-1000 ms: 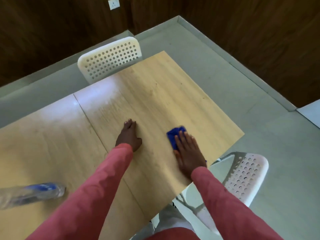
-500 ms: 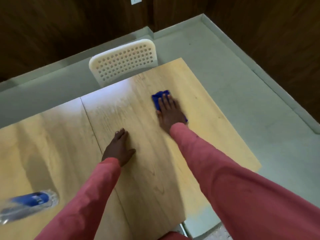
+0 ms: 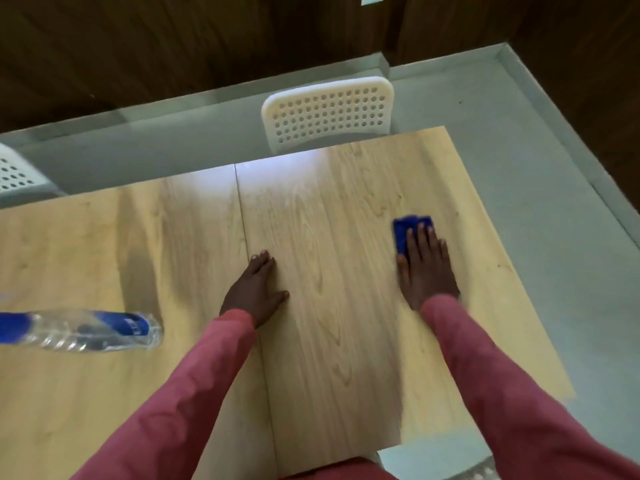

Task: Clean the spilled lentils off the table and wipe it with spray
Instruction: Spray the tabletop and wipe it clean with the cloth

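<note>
Dark wood panelling backs a grey floor, and on it stands a pale wooden table (image 3: 322, 341) with a seam running down its top. That seam is the landmark. A white perforated chair (image 3: 327, 112) sits at the far edge, just right of the seam.

Just right of the seam the left hand (image 3: 256, 289) rests flat on the wood, fingers straight and together, holding nothing; it looks like a brace. Well right of the seam, near the table's right edge, the right hand (image 3: 427, 268) presses a blue cloth (image 3: 410, 228) down with straight fingers laid over it, the cloth's far end showing past the fingertips. Well left of the seam a clear spray bottle (image 3: 83, 329) with a blue label lies on its side, untouched.

Half a second ago the cloth was far out toward the chair and closer to the seam; a second ago it was near the front edge. So the right hand has swept out and come back across to the right, while the left hand has stayed put by the seam and the bottle has not moved.

No lentils show anywhere on the top, so the spill appears cleared and the job is in its wiping stage, probably late. The patch left of the seam may yet need a pass.
</note>
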